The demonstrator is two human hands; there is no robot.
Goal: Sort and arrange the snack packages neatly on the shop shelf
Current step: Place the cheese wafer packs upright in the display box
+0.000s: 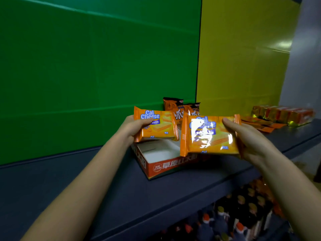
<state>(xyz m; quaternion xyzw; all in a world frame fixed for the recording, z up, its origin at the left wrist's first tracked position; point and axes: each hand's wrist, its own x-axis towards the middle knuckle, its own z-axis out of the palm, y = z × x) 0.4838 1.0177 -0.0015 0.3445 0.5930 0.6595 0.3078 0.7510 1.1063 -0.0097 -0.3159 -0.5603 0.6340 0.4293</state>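
My left hand (134, 126) grips an orange Cal Cheese wafer pack (157, 126) by its left edge. My right hand (250, 138) holds a second orange Cal Cheese wafer pack (209, 136) by its right side, its front glaring with reflected light. Both packs hover above an open orange-and-white cardboard tray (157, 153) that sits on the dark blue shelf (121, 185). Behind the tray, two dark brown-and-orange snack bags (180, 110) stand upright against the back panel.
Wrapped orange boxes (281, 114) and flat orange packets (262, 125) lie at the shelf's far right. Green (86, 66) and yellow (243, 58) panels back the shelf. Bottles with orange caps (243, 214) fill the lower shelf below the front edge.
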